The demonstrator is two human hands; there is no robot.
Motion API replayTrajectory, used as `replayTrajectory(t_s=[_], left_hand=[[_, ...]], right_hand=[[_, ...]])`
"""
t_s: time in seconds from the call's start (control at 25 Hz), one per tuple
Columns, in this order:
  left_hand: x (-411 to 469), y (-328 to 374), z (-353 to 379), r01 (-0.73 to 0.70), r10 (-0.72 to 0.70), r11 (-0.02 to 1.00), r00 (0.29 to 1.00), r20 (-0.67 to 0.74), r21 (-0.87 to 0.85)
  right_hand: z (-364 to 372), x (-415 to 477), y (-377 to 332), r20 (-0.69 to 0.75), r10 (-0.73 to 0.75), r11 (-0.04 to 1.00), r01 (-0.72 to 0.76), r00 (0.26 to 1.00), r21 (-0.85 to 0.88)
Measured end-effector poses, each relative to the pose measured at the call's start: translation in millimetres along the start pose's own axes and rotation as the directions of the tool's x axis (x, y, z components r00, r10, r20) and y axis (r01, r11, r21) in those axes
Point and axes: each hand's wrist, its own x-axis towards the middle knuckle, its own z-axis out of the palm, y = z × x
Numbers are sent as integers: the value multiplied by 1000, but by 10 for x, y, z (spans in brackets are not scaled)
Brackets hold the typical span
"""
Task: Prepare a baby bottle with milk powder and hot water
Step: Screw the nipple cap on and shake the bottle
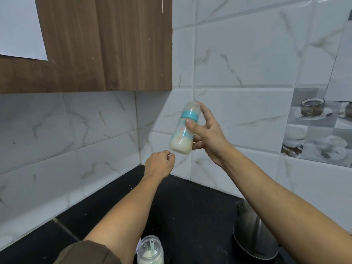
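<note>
Biggest worry is the black surface point(190, 202) sitting well below all this. The baby bottle point(181, 138) is being held up in the air in front of the tiled corner, tilted, with milky liquid pooling at its base, so any slip is sending it a long way down.

The steel vessel point(255, 235) is sitting right under the right forearm. If it's holding hot water (can't tell from here), a dropping elbow is knocking it over. The milk powder jar point(150, 250) with its scoop inside is standing just beside the left arm, so it's just as easy to tip.

Then the grip itself. The right hand point(207, 134) is only pinching the bottle, thumb on the front and fingers point(204, 111) spread, one reaching up along the cap. A hard shake is looking dicey to me. The left hand point(159, 162) is hovering just under the bottle, fingers loosely curled, holding nothing.

Smallest thing is the teal collar point(189, 114). If that isn't screwed down tight, milk is leaking out.
</note>
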Motion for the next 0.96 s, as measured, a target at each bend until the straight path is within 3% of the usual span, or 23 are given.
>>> replayTrajectory(t_s=[0.08,0.16,0.2,0.36,0.4,0.52,0.56,0.68,0.72,0.76,0.88,0.96], left_hand=[[15,26,4,-8,8,1000,1000,-2,-5],[4,14,18,-14,14,1000,1000,-16,-16],[0,-1,21,-11,10,1000,1000,-17,-17],[4,-53,42,6,-6,1000,1000,9,0],[7,-51,34,5,-5,1000,1000,3,5],[9,-64,36,2,-2,1000,1000,-12,-3],[9,-58,31,1,-1,1000,1000,-10,-1],[27,-5,19,3,-3,1000,1000,7,8],[28,20,19,-1,1,1000,1000,8,11],[26,35,19,-6,6,1000,1000,9,9],[12,-12,32,0,0,1000,1000,6,-2],[21,-47,23,12,-12,1000,1000,4,5]], right_hand=[[27,61,12,-51,-24,998,27,998,51],[-2,170,-54,-222,24,942,52,975,331],[-10,209,-78,-237,36,926,57,971,374],[2,45,-77,104,-23,999,17,994,51],[-10,68,-90,88,-39,998,34,995,54],[-57,200,-188,-217,-18,927,98,976,361],[-56,207,-201,-219,-11,922,95,976,375],[-7,39,-118,61,-38,997,34,997,63],[-4,-10,-81,121,-42,999,41,992,13],[-23,10,-53,89,-48,999,46,995,29],[-122,180,-84,-232,102,916,0,967,401],[-165,228,-64,-182,214,852,-92,960,515]])
